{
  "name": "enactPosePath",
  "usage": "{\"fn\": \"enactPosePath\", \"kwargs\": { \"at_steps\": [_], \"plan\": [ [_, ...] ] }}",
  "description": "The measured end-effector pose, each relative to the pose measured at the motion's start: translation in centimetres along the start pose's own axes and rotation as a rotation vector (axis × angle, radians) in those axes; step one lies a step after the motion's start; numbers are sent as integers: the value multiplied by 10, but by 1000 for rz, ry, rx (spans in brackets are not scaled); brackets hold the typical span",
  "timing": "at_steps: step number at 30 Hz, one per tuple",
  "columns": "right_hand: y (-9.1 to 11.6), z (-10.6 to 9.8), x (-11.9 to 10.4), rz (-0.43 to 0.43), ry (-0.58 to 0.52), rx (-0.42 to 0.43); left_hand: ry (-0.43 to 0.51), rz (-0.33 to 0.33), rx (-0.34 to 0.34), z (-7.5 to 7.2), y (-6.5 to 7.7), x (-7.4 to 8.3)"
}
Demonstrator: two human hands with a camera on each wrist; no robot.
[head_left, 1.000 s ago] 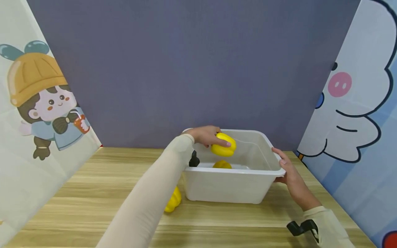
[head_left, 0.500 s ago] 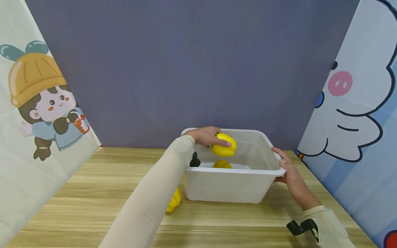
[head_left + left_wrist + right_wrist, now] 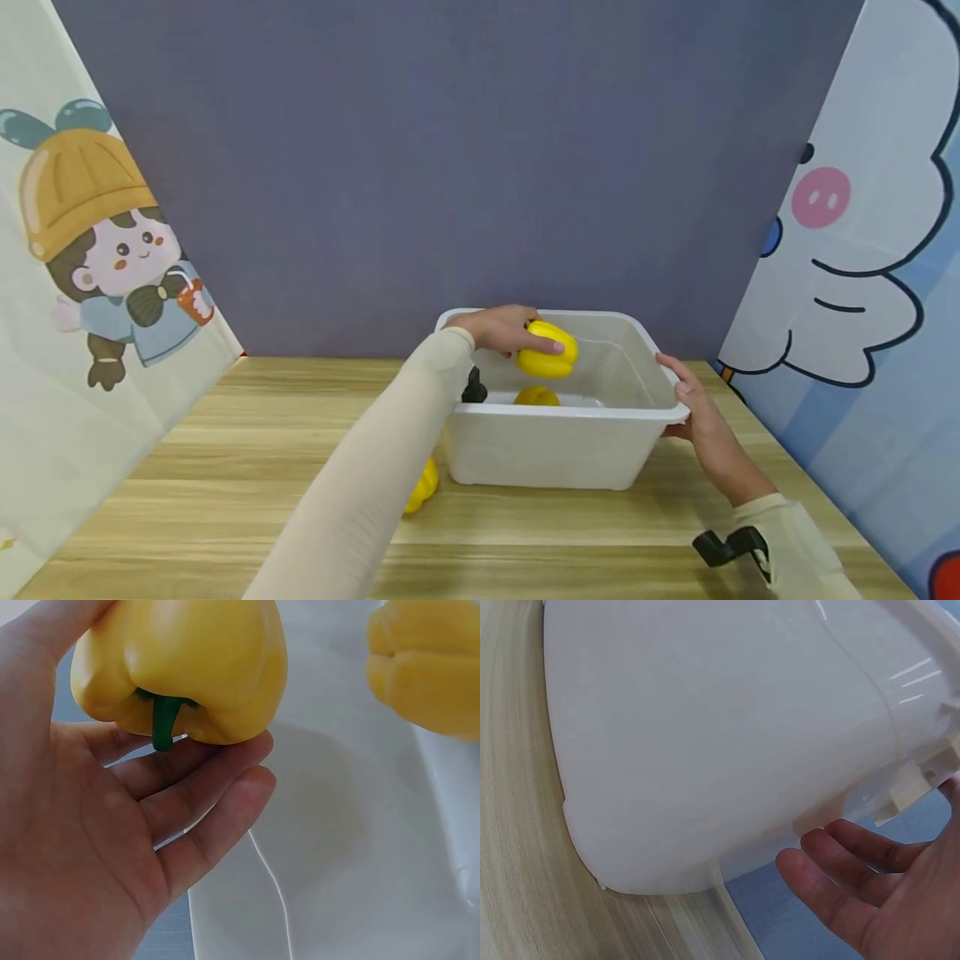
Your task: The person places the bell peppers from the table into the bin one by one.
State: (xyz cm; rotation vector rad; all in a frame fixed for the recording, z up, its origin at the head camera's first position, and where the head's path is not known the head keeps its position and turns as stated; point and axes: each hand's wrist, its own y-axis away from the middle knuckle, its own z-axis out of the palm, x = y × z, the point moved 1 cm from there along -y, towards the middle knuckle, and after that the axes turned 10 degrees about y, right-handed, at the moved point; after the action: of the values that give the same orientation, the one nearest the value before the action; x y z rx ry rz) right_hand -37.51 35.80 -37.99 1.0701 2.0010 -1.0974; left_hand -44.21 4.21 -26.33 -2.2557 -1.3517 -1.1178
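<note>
My left hand (image 3: 501, 329) holds a yellow bell pepper (image 3: 553, 350) by its side, above the inside of a white plastic bin (image 3: 555, 450). In the left wrist view the thumb and fingers lie around this pepper (image 3: 202, 660), its green stem facing the palm. A second yellow bell pepper (image 3: 537, 396) lies on the bin's floor, partly hidden by the front wall. My right hand (image 3: 708, 433) grips the bin's right rim. From the right wrist, bent fingers (image 3: 840, 900) show under that rim, against the outer wall.
Another yellow bell pepper (image 3: 424, 487) sits on the wooden table (image 3: 525, 542) left of the bin, half hidden behind the left sleeve. A grey panel (image 3: 480, 167) stands close behind the bin. Cartoon-printed panels flank both sides. Each wrist carries a black mount.
My left hand has shifted slightly to the right with the pepper in its grip. The bin and the right hand keep nearly the same place.
</note>
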Motion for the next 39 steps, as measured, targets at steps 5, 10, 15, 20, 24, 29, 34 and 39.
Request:
{"fn": "enactPosePath", "kwargs": {
  "at_steps": [5,10,15,20,24,29,34,39],
  "plan": [
    [31,16,-21,20,15,34,-24,29,-30,9,24,0],
    [57,29,-38,44,50,64,-36,56,-55,17,43,1],
    [58,31,-40,52,68,65,-38,53,-56,17,43,0],
    [59,32,-42,54,60,66,-51,53,-53,17,45,2],
    [58,32,-43,50,60,68,-87,50,-24,17,47,4],
    [58,32,-42,52,66,69,-105,41,-5,18,45,3],
    [57,31,-41,55,72,73,-115,38,10,18,44,3],
    [57,31,-40,55,66,76,-145,36,37,17,43,3]
  ]
}}
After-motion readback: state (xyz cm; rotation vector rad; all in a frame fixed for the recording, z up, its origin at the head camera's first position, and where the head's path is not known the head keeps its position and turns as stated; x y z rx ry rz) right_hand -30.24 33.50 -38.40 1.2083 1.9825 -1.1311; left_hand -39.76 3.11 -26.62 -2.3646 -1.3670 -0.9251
